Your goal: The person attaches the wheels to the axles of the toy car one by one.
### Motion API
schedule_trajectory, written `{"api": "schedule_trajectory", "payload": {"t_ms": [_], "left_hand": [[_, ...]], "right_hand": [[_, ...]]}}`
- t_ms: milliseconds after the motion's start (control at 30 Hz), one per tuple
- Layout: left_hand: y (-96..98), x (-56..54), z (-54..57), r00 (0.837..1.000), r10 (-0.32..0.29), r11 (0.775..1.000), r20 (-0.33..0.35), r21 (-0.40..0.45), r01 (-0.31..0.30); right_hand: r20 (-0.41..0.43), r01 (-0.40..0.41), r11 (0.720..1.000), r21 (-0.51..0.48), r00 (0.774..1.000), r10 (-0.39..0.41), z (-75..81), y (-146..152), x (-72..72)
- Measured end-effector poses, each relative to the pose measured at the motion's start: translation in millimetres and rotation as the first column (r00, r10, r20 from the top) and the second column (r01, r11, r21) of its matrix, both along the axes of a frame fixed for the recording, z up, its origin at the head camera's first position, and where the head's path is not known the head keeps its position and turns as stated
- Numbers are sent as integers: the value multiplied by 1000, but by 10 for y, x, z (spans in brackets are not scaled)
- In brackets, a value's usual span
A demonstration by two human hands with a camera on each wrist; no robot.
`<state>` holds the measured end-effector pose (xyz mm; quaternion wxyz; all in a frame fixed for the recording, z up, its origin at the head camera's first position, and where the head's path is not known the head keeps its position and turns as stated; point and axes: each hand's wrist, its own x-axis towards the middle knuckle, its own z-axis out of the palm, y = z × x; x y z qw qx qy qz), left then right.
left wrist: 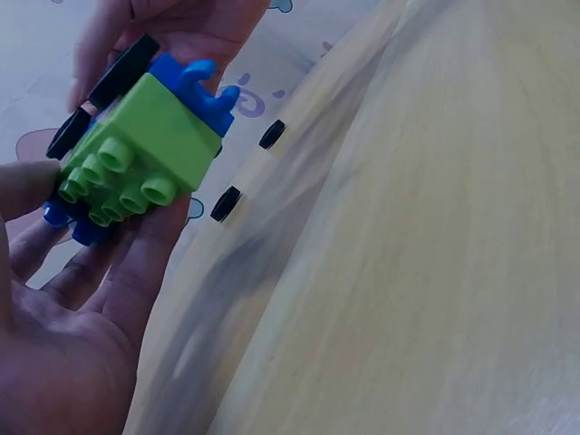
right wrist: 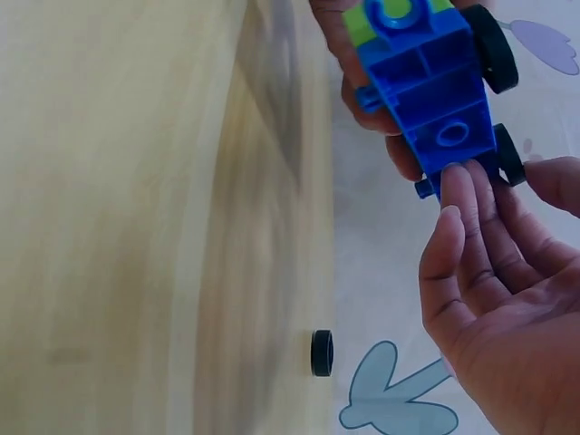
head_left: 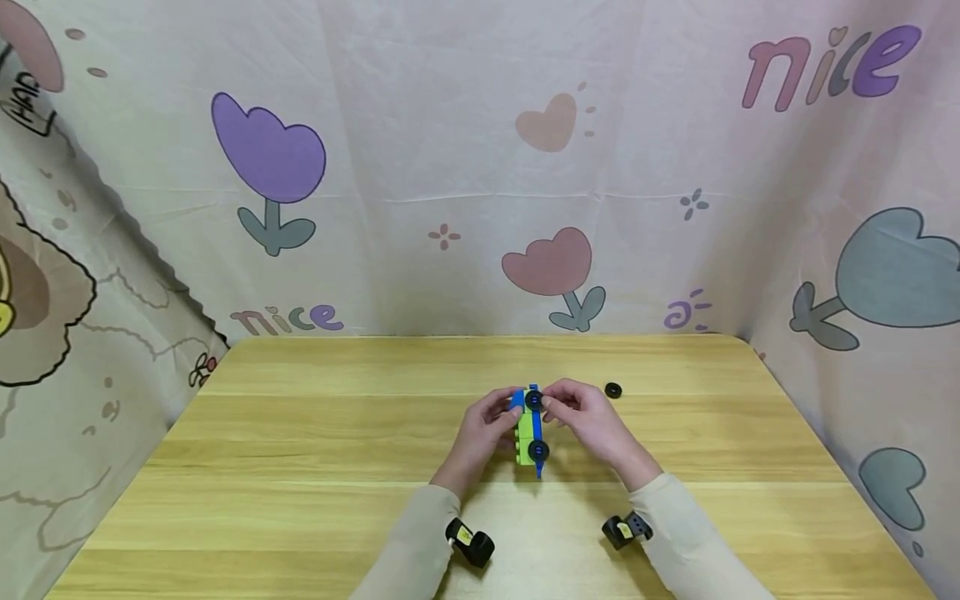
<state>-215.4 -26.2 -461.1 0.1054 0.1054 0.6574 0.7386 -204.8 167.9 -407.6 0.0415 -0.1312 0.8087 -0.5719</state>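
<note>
A toy car (head_left: 527,437) of green studded blocks on a blue base is held off the table between both hands. Black wheels sit on one of its long sides; in the right wrist view the other side shows bare blue pegs (right wrist: 367,98). My left hand (head_left: 480,433) grips the car near its far end, thumb and fingers around the block body. With the thumb at the far wheel (right wrist: 510,155) and fingertips against the blue underside, my right hand (head_left: 596,421) pinches that end. A hooked blue piece (left wrist: 204,86) projects from the near end.
A loose black wheel (head_left: 613,390) stands out on the wooden table (head_left: 337,433) beyond the right hand. The left wrist view has two such wheels, one being this nearer wheel (left wrist: 226,204). A printed curtain (head_left: 420,100) hangs behind the table and at both sides.
</note>
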Motion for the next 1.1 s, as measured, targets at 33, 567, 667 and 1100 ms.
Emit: {"api": "schedule_trajectory", "payload": {"t_ms": [33, 567, 667, 1100], "left_hand": [[-4, 0, 3, 1000, 0, 1000, 0, 1, 0], [-45, -13, 19, 983, 163, 981, -80, 118, -153], [-53, -21, 29, 979, 188, 976, -81, 124, -177], [-29, -53, 38, 962, 263, 959, -81, 127, -251]], "right_hand": [[-7, -2, 1000, -2, 1000, 2, -46, 19, -22], [-31, -65, 997, 52, 997, 67, -138, 51, 5], [-56, -73, 994, 80, 995, 77, -140, 51, 17], [-85, -154, 975, 157, 982, 169, -169, 36, 70]]}}
